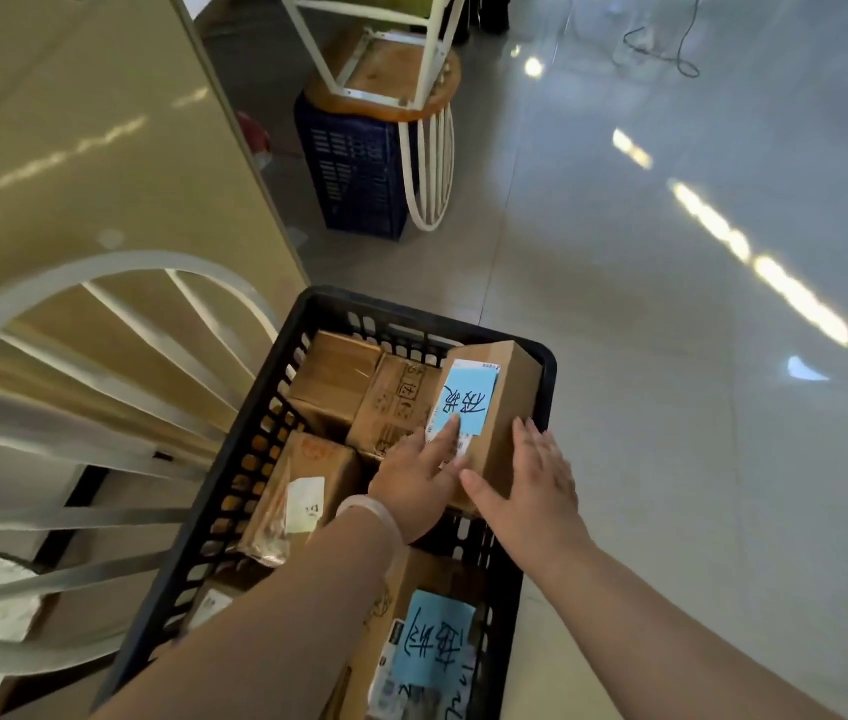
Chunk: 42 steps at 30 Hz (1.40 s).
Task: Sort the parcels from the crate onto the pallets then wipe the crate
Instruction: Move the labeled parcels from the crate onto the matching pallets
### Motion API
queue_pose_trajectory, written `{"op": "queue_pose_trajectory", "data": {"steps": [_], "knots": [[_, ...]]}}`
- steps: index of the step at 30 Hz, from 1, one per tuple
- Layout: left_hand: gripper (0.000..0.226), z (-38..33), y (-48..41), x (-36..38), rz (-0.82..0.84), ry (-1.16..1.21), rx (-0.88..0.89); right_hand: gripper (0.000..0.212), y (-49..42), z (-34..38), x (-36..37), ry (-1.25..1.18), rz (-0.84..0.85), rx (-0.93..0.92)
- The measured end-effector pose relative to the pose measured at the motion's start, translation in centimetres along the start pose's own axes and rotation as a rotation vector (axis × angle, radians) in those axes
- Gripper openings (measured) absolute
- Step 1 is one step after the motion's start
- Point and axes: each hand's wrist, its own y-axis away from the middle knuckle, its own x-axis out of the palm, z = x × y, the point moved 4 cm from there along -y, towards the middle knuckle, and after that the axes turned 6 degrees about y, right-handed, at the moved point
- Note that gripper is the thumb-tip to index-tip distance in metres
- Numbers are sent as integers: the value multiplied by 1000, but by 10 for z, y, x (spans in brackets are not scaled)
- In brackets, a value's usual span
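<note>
A black slatted crate (546,366) stands on the floor, filled with several brown cardboard parcels. One parcel with a blue handwritten label (502,407) sits raised at the crate's far right corner. My left hand (419,480) lies on its left face, a finger over the blue label. My right hand (531,480) presses flat against its right face with straight fingers. Another blue-labelled parcel (432,641) lies near me in the crate, and a parcel with a white label (302,491) stands at the left.
A white metal chair back (99,366) is close on the left, beside a beige wall panel (73,122). Farther off, a dark blue crate (354,179) carries an upturned wooden stool (390,80). Glossy tiled floor (697,304) spreads to the right.
</note>
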Motion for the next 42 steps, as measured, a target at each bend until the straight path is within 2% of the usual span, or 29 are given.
{"op": "queue_pose_trajectory", "data": {"steps": [3, 9, 14, 18, 20, 25, 29, 31, 33, 36, 39, 42], "knots": [[48, -2, 12, -8, -6, 353, -16, 90, 5, 5, 1, -116, -9, 19], [58, -19, 52, -34, -169, 293, 76, 85, 20, 29, -24, -351, -22, -88], [69, -26, 84, -70, -289, 250, 45, 73, 33, 59, -52, -468, -23, -100], [97, -22, 104, -95, -269, 521, 16, 64, 53, 82, -66, -542, 54, -115], [101, -26, 117, -103, -215, 633, 1, 65, 63, 90, -69, -555, 80, -137], [92, -36, 151, -128, -186, 535, 132, 69, 81, 108, -90, -589, 25, -104], [89, -37, 177, -146, -141, 331, 178, 84, 87, 120, -123, -392, -150, -187], [91, -36, 186, -152, -98, 256, 182, 88, 88, 129, -134, -290, -146, -240], [89, -36, 193, -156, -61, 210, 194, 88, 85, 133, -137, -305, -90, -207], [89, -35, 196, -161, -48, 180, 215, 75, 81, 131, -129, -392, 15, -142], [89, -29, 196, -164, -68, 169, 182, 59, 79, 124, -123, -417, 39, -140], [90, -22, 193, -171, -227, 255, 161, 53, 79, 120, -125, -604, 25, -94]]}}
